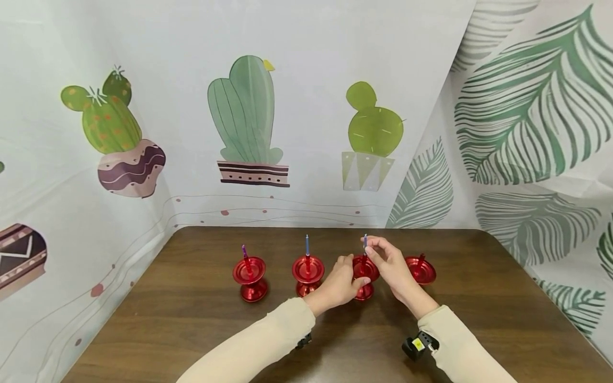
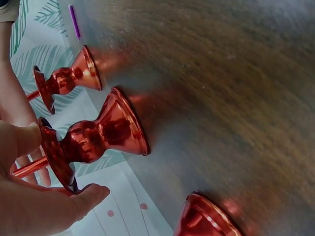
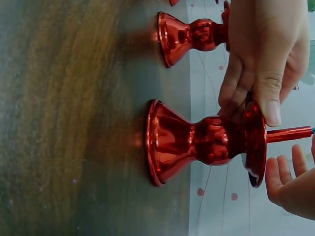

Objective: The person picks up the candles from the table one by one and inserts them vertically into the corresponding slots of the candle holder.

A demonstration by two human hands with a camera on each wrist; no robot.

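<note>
My left hand holds the dish rim of a shiny red candle holder, thumb on the near side of the dish. The holder stands upright on the table. A thin blue candle rises from the holder's central tube, and my right hand pinches it between thumb and fingers. In the right wrist view the right hand's fingers show beside the tube, while most of the candle lies outside that view.
Left of the held holder stand one red holder with a blue candle and another with a purple candle. Right of it, a holder has a bare tube. A loose purple candle lies farther right.
</note>
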